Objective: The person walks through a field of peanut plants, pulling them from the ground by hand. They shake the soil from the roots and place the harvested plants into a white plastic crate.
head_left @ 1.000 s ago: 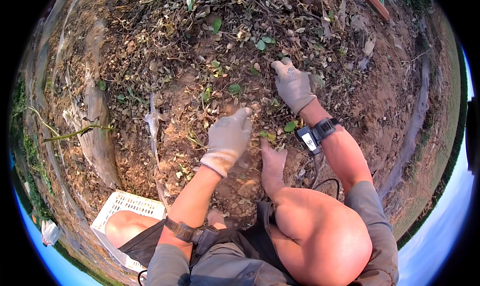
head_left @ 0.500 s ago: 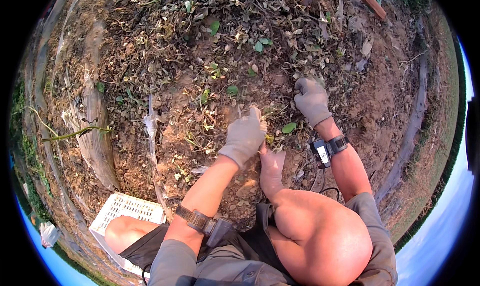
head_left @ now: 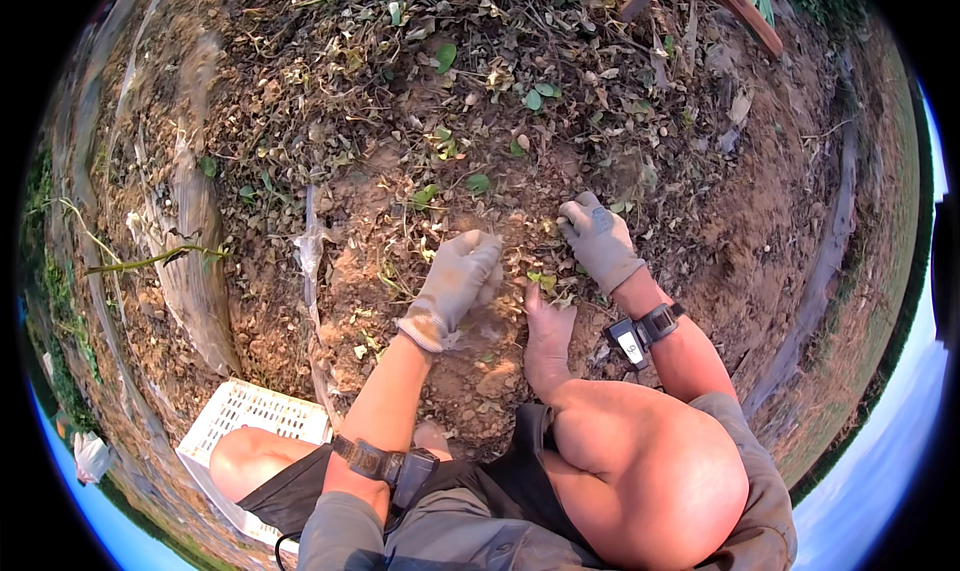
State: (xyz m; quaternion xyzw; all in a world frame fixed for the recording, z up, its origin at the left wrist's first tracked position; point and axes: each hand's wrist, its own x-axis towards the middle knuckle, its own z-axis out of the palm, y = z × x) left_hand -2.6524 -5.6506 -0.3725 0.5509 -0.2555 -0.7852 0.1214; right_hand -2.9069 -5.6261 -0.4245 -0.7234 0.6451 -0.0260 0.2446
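Note:
Both my hands wear dusty pale gloves and are low over soil strewn with dry leaves. My left hand (head_left: 460, 279) is closed, fingers curled and pressed together, above bare soil left of my foot (head_left: 550, 336). Whatever it may pinch is hidden. Farther right, my right hand (head_left: 600, 239) is closed too, its fingertips bent down toward the dry leaf litter (head_left: 640, 176); I cannot make out anything in them. A small yellow-green sprig (head_left: 543, 281) lies by my toes, between the hands. Just beyond my left hand is a green leaf (head_left: 477, 184).
A white slatted crate (head_left: 255, 411) is beside my bent leg at lower left. Torn plastic film (head_left: 195, 261) runs along the soil at left, with more film (head_left: 825, 271) at right. Reddish-brown wooden legs (head_left: 740, 11) stand at upper right. A green stem (head_left: 155, 263) lies at left.
My left hand has drawn back to the left, away from the foot. My right hand has moved left and nearer me. The green leaf between them no longer shows there.

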